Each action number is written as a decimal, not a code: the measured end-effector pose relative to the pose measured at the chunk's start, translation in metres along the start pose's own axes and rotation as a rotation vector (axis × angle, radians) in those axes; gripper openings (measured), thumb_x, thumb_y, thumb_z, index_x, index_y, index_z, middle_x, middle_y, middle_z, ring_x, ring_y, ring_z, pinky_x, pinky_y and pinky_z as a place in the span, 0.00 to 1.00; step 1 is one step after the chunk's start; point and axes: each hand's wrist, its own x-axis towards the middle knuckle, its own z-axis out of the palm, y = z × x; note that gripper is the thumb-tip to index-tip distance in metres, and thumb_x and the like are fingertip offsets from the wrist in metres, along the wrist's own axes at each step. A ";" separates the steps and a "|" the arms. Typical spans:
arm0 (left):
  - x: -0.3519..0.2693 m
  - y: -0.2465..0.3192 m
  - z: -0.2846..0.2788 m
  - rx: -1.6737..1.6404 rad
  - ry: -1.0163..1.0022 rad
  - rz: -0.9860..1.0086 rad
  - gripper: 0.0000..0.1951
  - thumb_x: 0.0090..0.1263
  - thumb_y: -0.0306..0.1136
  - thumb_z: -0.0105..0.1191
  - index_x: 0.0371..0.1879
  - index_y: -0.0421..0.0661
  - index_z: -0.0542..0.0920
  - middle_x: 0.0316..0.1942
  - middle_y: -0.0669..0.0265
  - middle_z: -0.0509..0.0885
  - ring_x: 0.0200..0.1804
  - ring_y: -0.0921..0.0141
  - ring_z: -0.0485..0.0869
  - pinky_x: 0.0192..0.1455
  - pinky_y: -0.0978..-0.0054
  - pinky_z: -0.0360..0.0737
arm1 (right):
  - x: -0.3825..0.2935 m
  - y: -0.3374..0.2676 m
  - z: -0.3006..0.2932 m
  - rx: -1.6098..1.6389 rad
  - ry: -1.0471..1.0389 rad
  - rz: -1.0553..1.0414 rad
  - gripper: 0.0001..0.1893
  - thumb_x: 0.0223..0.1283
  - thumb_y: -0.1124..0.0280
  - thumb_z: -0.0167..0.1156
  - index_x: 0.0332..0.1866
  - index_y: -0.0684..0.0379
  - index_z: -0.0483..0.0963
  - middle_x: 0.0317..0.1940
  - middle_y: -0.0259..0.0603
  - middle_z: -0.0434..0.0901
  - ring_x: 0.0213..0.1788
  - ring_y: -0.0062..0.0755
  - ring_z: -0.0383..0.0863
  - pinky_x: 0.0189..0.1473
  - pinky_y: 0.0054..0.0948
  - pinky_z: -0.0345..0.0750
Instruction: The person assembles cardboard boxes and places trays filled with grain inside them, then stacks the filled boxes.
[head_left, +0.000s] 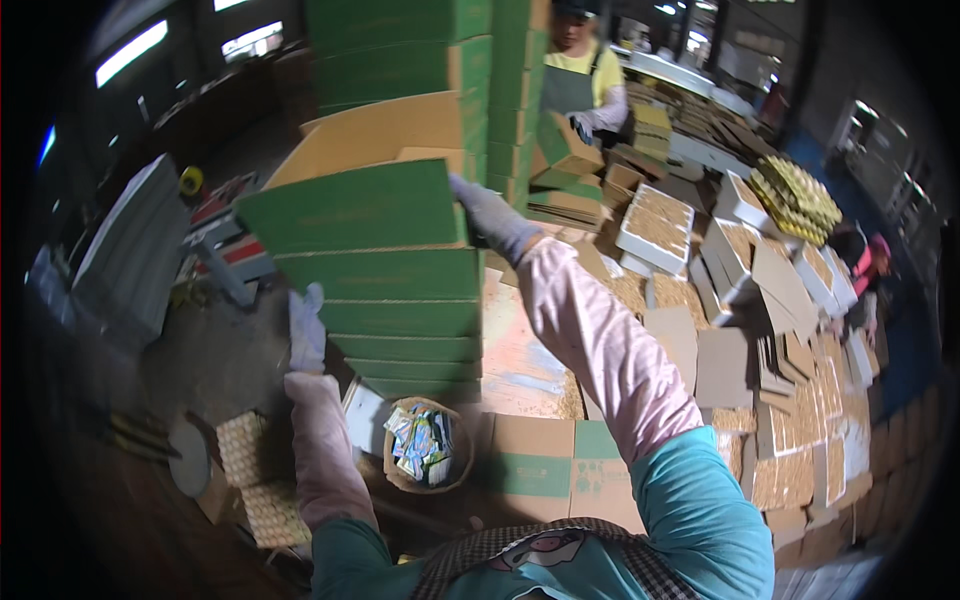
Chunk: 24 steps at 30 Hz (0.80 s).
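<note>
A green cardboard box (352, 210) with its inside bare brown tops a stack of green cartons (405, 315) in front of me. My right hand (495, 217), in a grey glove, is at the right edge of that top box; its fingers are partly hidden there, so its grip cannot be told. On the left, my gloved left hand (307, 330) is raised beside the stack, apart from it, with nothing seen in it. A round basket (466, 472) of small printed packets (424, 442) stands below the stack.
Taller green carton stacks (397, 67) rise behind. Across from me a person (581, 82) handles a carton. White foam boxes (656, 225) with brown filling, cardboard sheets (724, 367) and egg trays (795, 199) lie right; a person (874, 262) is beyond. More egg trays (259, 480) stand lower left.
</note>
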 end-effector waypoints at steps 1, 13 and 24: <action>-0.005 0.005 -0.006 0.204 -0.010 0.063 0.26 0.81 0.43 0.39 0.70 0.38 0.59 0.65 0.62 0.69 0.65 0.68 0.67 0.68 0.71 0.63 | -0.007 0.006 -0.002 -0.348 0.108 -0.084 0.42 0.60 0.35 0.49 0.65 0.66 0.67 0.65 0.69 0.64 0.67 0.59 0.65 0.69 0.38 0.59; -0.400 -0.072 0.084 1.119 -1.114 0.479 0.37 0.58 0.60 0.55 0.61 0.46 0.73 0.64 0.41 0.66 0.65 0.41 0.65 0.66 0.40 0.62 | -0.603 0.237 -0.055 -1.125 -0.146 0.804 0.66 0.29 0.32 0.72 0.75 0.55 0.47 0.67 0.76 0.50 0.69 0.78 0.49 0.65 0.65 0.52; -0.405 -0.030 0.111 0.972 -0.934 0.141 0.37 0.61 0.48 0.58 0.68 0.42 0.64 0.67 0.48 0.68 0.63 0.46 0.72 0.63 0.55 0.71 | -0.659 0.234 -0.060 -0.786 0.484 0.485 0.53 0.29 0.39 0.76 0.63 0.61 0.67 0.59 0.59 0.70 0.59 0.58 0.71 0.59 0.49 0.71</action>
